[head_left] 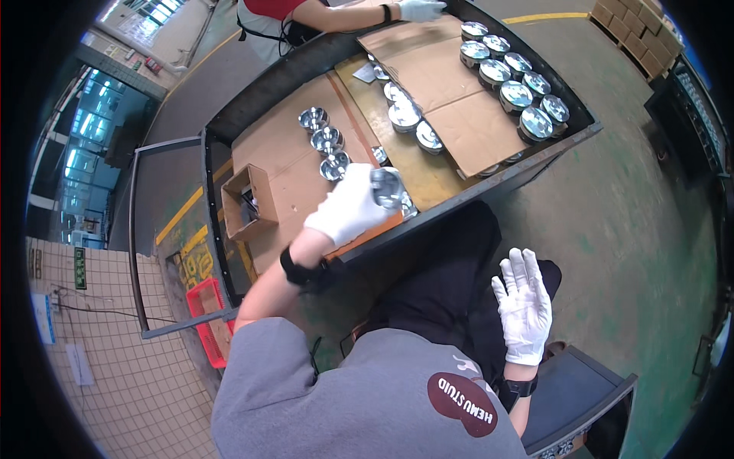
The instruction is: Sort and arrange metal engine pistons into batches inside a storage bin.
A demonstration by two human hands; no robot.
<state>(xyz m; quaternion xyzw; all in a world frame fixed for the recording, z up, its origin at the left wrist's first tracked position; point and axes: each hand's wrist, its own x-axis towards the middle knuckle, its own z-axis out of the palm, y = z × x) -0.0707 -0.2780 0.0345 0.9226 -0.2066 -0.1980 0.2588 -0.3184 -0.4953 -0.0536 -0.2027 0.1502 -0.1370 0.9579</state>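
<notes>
Left hand (348, 206) gripped shiny metal piston (387, 187) at frame centre, above cardboard-lined counter (283, 164) | right hand (524, 306) spread open, empty, lower right, well apart | piston partly hidden by glove.

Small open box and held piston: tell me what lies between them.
In the head view, only bare brown cardboard lies between the box and the piston gripped in the left hand. The row of pistons sits farther back.
</notes>
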